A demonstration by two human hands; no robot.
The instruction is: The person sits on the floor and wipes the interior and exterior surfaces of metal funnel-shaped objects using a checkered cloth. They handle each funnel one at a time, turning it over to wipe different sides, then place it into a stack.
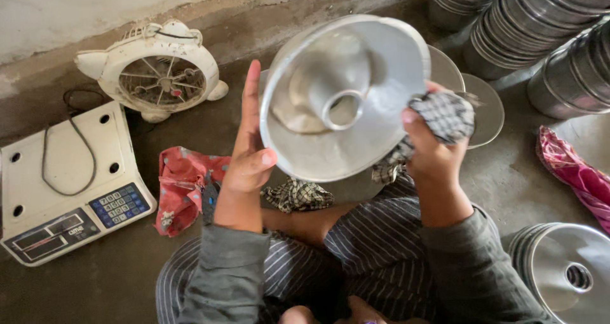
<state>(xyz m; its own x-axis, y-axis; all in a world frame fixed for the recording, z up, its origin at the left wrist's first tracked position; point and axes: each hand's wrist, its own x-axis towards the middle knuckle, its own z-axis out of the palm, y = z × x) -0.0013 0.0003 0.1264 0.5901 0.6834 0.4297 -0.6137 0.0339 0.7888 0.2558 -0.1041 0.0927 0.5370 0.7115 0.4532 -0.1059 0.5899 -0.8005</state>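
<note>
**Metal funnel pan held up between both hands, cloth at its rim**

Stacks of metal pans point(540, 25) fill the 1–2 o'clock corner, lying on their sides, nested close. Weighing scale point(63, 184) at 9 o'clock on the floor, cord looped across its platform. White fan point(155, 70) at 10–11 o'clock, against the wall. More of the same pans point(565, 273) at 4–5 o'clock. Red cloth point(181, 187) on the floor at 8–9 o'clock; pink cloth point(572, 168) at 3 o'clock.

Funnel pan point(343, 98): raised off the floor, centre to 12 o'clock, tilted with its inside and central tube toward the camera. Thin sheet metal with a dull shine; judged light and stiff, smooth enough to slip, with a rim that could dent or bite into skin.

Left hand point(251, 149): flat and open, fingers straight up, palm pressed to the rim at the pan's 9 o'clock, thumb just under it. No closed grasp; it props.

Right hand point(432, 149): curled shut on a checked cloth point(445, 117), pressed to the rim at the pan's 3–4 o'clock.

Best purchase, by my judgement: opposite rim edges, cloth between skin and metal.
</note>
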